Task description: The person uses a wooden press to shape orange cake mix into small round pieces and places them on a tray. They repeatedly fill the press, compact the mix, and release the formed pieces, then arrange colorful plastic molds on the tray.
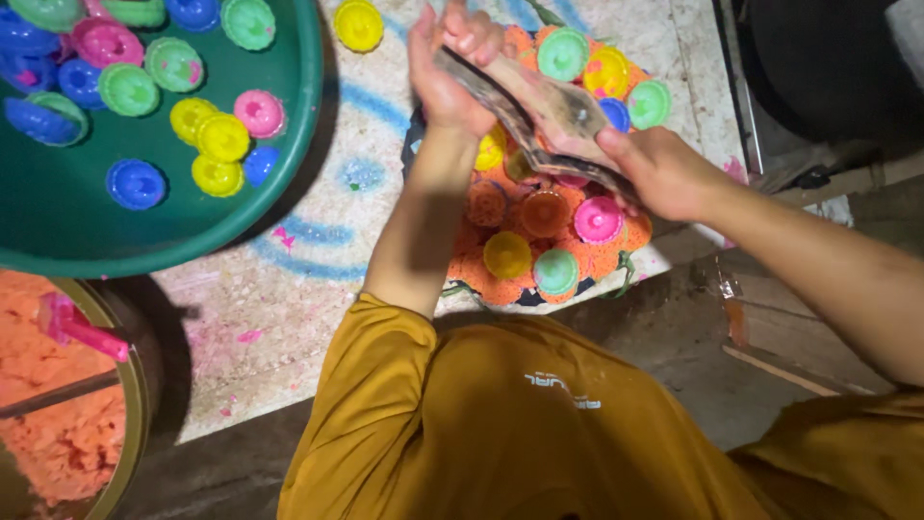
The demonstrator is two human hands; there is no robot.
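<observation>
My left hand (449, 69) grips the far end of a flat, worn wooden piece (539, 111), and my right hand (664, 173) holds its near end. The piece is held tilted over a plate (525, 297) piled with orange powder. On that powder sit several small round plastic moulds: green (562, 53), yellow (507, 254), pink (598, 219), orange (545, 212). Both arms wear mustard-yellow sleeves.
A large green basin (77, 231) at upper left holds several coloured moulds. A lone yellow mould (358, 24) lies beyond it. A pot of orange powder (67, 433) with a pink scoop (82, 327) stands at lower left. A chalk-marked stone slab (318, 241) lies underneath.
</observation>
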